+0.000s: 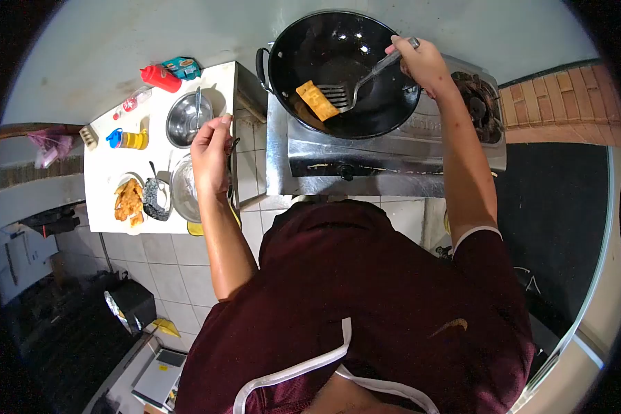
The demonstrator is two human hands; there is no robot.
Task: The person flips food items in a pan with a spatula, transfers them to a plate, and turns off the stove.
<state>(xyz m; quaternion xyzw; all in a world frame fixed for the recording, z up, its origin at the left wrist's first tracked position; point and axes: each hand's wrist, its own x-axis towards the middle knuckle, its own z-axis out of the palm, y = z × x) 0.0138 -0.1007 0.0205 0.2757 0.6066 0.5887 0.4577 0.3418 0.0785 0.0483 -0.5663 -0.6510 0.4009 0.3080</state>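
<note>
My right hand [423, 65] is closed around the handle of a metal slotted spatula [366, 81], reaching over the black wok [338, 48] from its right side. Against the spatula's slotted head lies a golden-brown rectangular fried piece [317, 101], low on the left inside the wok. The wok stands on a steel gas stove [386, 148]. My left hand [212, 155] is held up left of the wok, thumb and fingertips pinched together; whatever is between them, if anything, is too small to make out. Below it sit a steel bowl [186, 114] with a utensil and a bowl of white powder [184, 190].
On the white table [103, 200] stand a plate of fried pieces [128, 200], a speckled dark container [156, 199], a blue-lidded yellow bottle [127, 139], a red squeeze bottle [161, 79] and a teal packet [182, 67]. A second burner [477, 107] lies right of the wok.
</note>
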